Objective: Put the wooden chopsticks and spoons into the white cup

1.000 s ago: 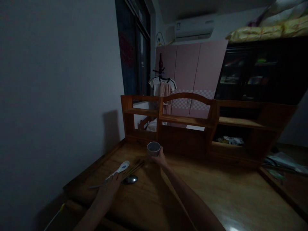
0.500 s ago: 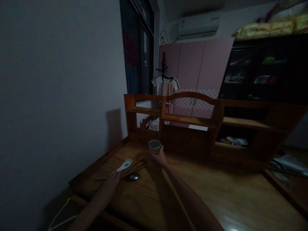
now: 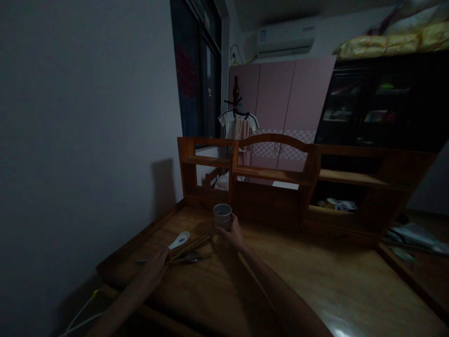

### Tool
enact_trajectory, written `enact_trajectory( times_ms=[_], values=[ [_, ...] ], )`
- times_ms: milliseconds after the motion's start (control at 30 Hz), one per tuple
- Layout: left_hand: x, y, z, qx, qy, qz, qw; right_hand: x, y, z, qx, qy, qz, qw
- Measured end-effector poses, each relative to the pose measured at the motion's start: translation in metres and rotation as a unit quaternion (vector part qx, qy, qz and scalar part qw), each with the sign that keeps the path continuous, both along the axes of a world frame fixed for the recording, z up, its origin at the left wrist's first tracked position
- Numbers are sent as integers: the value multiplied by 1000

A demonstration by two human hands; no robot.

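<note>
My right hand (image 3: 233,234) is wrapped around the side of a grey round cup (image 3: 222,214), which stands upright with its open mouth up. Low over the wooden desk, my left hand (image 3: 156,267) has its fingers closed over the near ends of several wooden chopsticks (image 3: 196,244). A white soup spoon (image 3: 180,239) with a blue mark in its bowl lies just beyond those fingers, its handle end covered by them. Among the chopsticks rests a metal spoon (image 3: 192,257), partly hidden. A thin pale handle (image 3: 141,260) sticks out to the left of this hand.
A wooden shelf unit (image 3: 270,175) rises along the back of the desk (image 3: 308,276). The white wall (image 3: 87,140) borders the left side. A white cable (image 3: 82,306) hangs at lower left. Plastic-wrapped items (image 3: 421,241) lie at far right.
The chopsticks have shifted, and one now lies across the metal spoon. My left hand has drawn slightly back to the left. My right hand keeps the cup, now a little more upright.
</note>
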State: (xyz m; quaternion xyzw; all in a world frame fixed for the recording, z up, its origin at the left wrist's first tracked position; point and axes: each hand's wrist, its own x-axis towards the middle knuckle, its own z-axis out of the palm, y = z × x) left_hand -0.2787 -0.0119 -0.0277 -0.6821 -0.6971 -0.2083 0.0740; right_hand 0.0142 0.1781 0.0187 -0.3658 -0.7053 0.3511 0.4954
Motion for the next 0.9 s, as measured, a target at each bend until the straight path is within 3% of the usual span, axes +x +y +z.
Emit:
enact_trajectory(
  times_ms=[200,300,467,633,800,900],
  values=[
    [-2,8,6,-15,13,-53,998,26,-20,3,48,8,-12,999],
    [3,7,12,-1,29,-23,999,48,-31,6,62,8,-13,998],
    [16,-1,36,-45,23,-23,998,99,-52,20,82,-2,-28,996],
    [9,-1,63,-114,50,-20,992,174,-67,46,76,-41,-74,993],
    [-16,13,61,-186,116,-3,976,271,-62,59,126,-111,-231,958],
    [-15,18,65,-188,111,-18,976,324,-51,57,136,-146,-314,928]
  ],
)
